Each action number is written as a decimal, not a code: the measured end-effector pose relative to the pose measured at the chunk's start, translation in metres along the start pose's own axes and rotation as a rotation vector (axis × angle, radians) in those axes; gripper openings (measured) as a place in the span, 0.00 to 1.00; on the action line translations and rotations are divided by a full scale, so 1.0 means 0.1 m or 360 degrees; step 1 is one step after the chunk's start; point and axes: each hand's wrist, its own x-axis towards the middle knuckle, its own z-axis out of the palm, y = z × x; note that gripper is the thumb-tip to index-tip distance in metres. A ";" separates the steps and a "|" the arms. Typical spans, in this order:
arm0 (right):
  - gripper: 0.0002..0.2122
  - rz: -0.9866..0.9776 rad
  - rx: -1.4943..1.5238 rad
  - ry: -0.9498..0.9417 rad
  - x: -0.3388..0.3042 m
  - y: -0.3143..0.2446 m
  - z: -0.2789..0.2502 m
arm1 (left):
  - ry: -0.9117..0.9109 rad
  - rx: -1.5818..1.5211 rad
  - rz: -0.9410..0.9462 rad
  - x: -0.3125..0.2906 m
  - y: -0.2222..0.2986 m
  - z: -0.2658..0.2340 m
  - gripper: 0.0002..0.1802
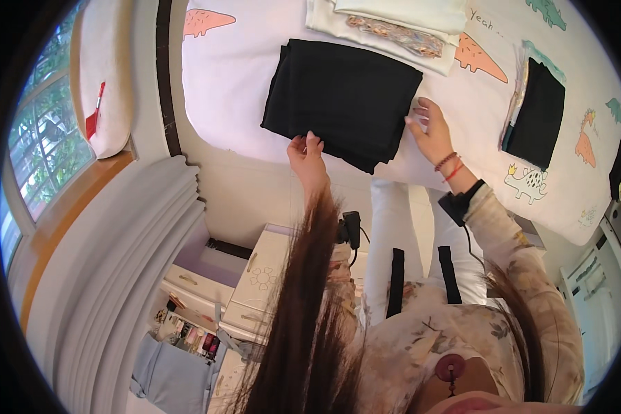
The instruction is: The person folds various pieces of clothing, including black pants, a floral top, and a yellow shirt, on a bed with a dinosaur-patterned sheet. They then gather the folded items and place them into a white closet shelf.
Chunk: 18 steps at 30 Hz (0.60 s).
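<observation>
A black folded cloth [345,93] lies on a white bedsheet [234,90] printed with dinosaurs. My left hand [307,155] pinches the cloth's near edge at its lower left. My right hand [431,131], with red bracelets at the wrist, rests against the cloth's right corner, fingers apart, holding nothing. Both forearms come up from the lower edge, and long dark hair hangs over the left one.
A pile of pale folded clothes [400,24] sits at the top of the bed. Another black folded piece [541,114] lies at the right on a patterned item. A pillow [103,76], window [48,138], pale curtain [131,276] and white drawers [255,283] are at the left.
</observation>
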 end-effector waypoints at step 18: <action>0.40 -0.0186 -0.0082 -0.0354 0.17 -0.82 0.73 | -0.0709 -0.0282 0.0027 -0.33 0.66 0.43 0.10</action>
